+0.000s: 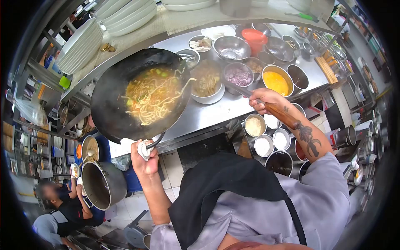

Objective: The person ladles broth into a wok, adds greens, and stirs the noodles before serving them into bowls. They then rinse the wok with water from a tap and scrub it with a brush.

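Observation:
My left hand (144,157) grips the black wok (107,96) by its loop handle, with a white cloth (145,150) between. The wok is tilted over the counter and holds noodles (146,104) in reddish-brown broth with green pieces. My right hand (266,100) is closed around a ladle (283,116) with a wooden handle and metal shaft. Its far end reaches a white bowl (208,99) beside the wok, where noodles and broth show blurred. A few noodle strands hang over the wok's rim towards that bowl.
Behind the bowl stand containers of chopped purple onion (238,76) and yellow liquid (277,82), plus metal bowls (231,48). White plates (81,46) are stacked on the shelf above. A large pot (102,185) stands at lower left, near another person (71,208).

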The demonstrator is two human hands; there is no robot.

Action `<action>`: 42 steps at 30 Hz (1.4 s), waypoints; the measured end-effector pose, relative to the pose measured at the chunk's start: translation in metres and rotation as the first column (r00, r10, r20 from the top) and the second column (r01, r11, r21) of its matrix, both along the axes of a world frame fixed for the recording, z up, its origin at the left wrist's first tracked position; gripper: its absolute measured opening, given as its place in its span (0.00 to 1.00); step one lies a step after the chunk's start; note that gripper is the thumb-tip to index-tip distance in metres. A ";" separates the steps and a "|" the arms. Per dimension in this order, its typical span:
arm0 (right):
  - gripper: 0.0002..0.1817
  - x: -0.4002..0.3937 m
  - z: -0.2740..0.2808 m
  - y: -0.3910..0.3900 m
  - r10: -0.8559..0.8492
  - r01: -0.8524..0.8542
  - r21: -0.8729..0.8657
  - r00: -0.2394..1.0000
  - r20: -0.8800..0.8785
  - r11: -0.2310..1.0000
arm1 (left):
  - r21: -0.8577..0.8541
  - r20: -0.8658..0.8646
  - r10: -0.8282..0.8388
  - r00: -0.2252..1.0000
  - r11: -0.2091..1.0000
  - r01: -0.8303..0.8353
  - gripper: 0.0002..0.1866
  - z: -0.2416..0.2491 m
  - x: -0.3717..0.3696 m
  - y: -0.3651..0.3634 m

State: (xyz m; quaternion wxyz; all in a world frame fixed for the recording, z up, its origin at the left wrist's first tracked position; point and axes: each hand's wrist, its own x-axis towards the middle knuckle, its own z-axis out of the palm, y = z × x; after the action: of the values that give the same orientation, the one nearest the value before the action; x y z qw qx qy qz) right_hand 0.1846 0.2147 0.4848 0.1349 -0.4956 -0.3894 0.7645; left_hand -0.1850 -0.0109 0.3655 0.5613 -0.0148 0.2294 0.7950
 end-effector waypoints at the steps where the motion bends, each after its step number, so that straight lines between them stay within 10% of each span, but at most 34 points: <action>1: 0.16 -0.001 0.001 -0.002 0.019 -0.031 0.119 0.995 0.097 0.992 | 0.001 -0.005 -0.009 1.000 1.000 0.009 0.06 0.001 0.000 0.001; 9: 0.22 0.016 -0.025 -0.013 0.144 -0.440 0.559 0.858 0.494 0.703 | -0.044 -0.002 0.007 1.000 0.999 -0.007 0.05 0.008 0.005 0.005; 11: 0.25 0.023 -0.032 -0.021 -0.005 -0.621 0.759 0.773 0.635 0.196 | -0.040 -0.016 0.011 1.000 0.999 -0.012 0.05 0.008 0.005 0.006; 13: 0.29 0.017 -0.011 -0.042 -0.014 -0.662 0.670 0.708 0.707 0.336 | -0.044 -0.019 0.008 1.000 0.999 -0.009 0.05 0.007 0.004 0.007; 25: 0.35 0.021 0.050 -0.056 -0.213 -0.746 0.660 0.661 0.720 -0.088 | 0.010 0.001 0.005 1.000 1.000 -0.005 0.05 0.003 0.004 0.010; 32: 0.32 0.001 0.084 -0.036 -0.437 -0.909 0.181 0.347 0.830 -0.376 | -0.055 0.018 0.019 1.000 0.998 -0.018 0.05 0.007 0.005 0.017; 37: 0.35 0.018 0.097 -0.028 -0.506 -0.937 0.109 0.274 0.818 -0.331 | -0.023 -0.027 0.021 0.999 0.999 -0.022 0.05 0.000 0.003 0.021; 42: 0.31 -0.010 0.072 -0.023 -0.361 -0.886 0.387 0.459 0.812 -0.256 | -0.036 -0.021 0.001 1.000 0.999 -0.001 0.07 -0.009 0.002 0.024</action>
State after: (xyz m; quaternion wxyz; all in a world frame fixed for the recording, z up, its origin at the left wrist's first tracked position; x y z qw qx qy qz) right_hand 0.1745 0.1919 0.5568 0.0279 -0.3262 -0.9371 -0.1211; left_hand -0.1835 0.0131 0.3568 0.5581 -0.0165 0.2496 0.7912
